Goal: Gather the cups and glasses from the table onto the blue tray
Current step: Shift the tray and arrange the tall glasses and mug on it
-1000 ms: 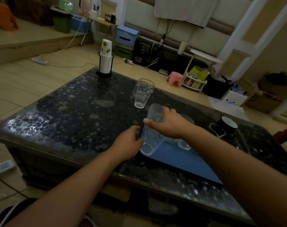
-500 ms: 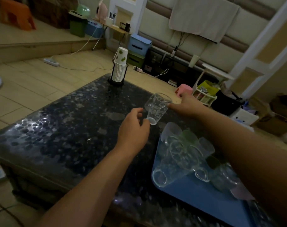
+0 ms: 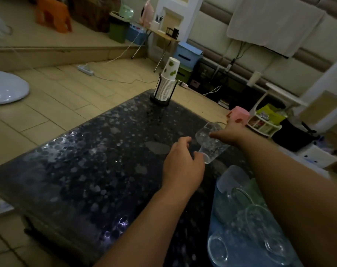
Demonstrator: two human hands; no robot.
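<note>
Clear textured glass (image 3: 210, 145) being held tilted at frame centre-right, just above dark speckled surface (image 3: 90, 166): rim being gripped by right hand (image 3: 233, 132), base being pinched by left hand (image 3: 182, 166). Transfer step judged underway. Next: glass being carried down-right onto blue tray (image 3: 240, 253), beside glasses already lying there.

Clear glass (image 3: 210, 143) between both hands

Clear glass (image 3: 210, 143) now tilted, both-handed.
</note>
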